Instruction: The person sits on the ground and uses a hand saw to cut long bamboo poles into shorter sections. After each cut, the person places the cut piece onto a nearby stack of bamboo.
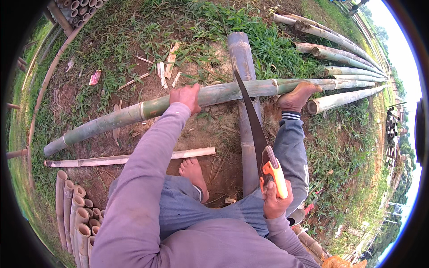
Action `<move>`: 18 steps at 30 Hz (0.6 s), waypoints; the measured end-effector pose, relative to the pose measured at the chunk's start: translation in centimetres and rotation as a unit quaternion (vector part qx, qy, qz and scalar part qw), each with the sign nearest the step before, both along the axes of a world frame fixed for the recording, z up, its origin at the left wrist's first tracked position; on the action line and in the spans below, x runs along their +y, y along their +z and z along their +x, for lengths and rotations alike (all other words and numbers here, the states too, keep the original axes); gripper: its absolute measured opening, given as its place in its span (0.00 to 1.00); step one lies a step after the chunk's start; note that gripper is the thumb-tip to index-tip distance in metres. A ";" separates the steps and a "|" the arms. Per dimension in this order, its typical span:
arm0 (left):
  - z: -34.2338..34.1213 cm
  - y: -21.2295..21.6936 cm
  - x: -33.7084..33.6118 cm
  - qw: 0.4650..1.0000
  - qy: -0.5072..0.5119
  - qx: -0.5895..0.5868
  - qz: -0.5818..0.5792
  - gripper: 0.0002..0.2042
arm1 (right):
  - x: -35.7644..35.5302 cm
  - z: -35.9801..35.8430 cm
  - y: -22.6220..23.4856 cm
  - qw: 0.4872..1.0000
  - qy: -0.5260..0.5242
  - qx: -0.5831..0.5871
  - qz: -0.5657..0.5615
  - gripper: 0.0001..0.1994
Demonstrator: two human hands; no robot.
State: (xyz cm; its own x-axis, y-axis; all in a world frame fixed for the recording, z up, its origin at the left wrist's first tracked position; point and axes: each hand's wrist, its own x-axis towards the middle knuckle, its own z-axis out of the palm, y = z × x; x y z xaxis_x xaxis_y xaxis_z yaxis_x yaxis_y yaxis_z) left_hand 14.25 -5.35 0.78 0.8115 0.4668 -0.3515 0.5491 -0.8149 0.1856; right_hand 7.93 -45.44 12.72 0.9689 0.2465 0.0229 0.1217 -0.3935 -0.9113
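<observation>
Ground (205,58): grass and bare reddish soil, extending under all parts listed. Workpiece: a long green bamboo pole (156,107), lying across my front from lower left to upper right, over a thicker bamboo support (248,152) that runs away from me. Stock: several long bamboo poles (337,56) at upper right, roughly side by side, near ends toward me. Cut bamboo tubes (81,219) are grouped at lower left. A pale split strip (196,152) lies between the pole and my body.

Tool: a handsaw (258,131) with a dark tapered blade and an orange handle. The blade overlaps the pole at the support; I cannot tell whether its teeth touch. My right foot (297,96) rests on the pole, right of the support; my left foot (193,175) is on the soil beside the strip.

My left hand (185,97) has its fingers wrapped over the pole, left of the blade. My right hand (276,198) has its fingers curled around the saw handle. A small red wrapper (94,77) lies in the grass at left.
</observation>
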 end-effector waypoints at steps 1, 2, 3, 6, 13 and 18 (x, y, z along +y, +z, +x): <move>0.3 0.0 -0.2 1.000 -0.002 -0.003 -0.002 0.32 | 2.1 2.2 -1.5 1.000 -0.003 -0.022 0.003 0.10; 0.3 0.1 -0.4 1.000 -0.004 -0.005 -0.002 0.32 | 5.5 6.0 -3.3 1.000 -0.002 -0.012 0.021 0.10; -1.2 0.1 0.5 1.000 0.018 0.010 0.010 0.32 | 10.0 10.1 -5.9 0.998 0.044 -0.029 0.036 0.11; -1.2 1.0 0.7 1.000 0.016 0.009 0.002 0.32 | 15.1 14.0 -5.2 0.993 0.056 -0.100 -0.010 0.14; -1.7 0.7 1.0 1.000 0.023 0.013 -0.001 0.33 | -3.1 -1.0 -1.4 0.999 0.048 0.004 -0.010 0.09; -1.1 0.1 0.2 1.000 0.022 0.011 0.006 0.33 | 5.2 6.3 -5.8 0.999 0.037 -0.029 0.025 0.09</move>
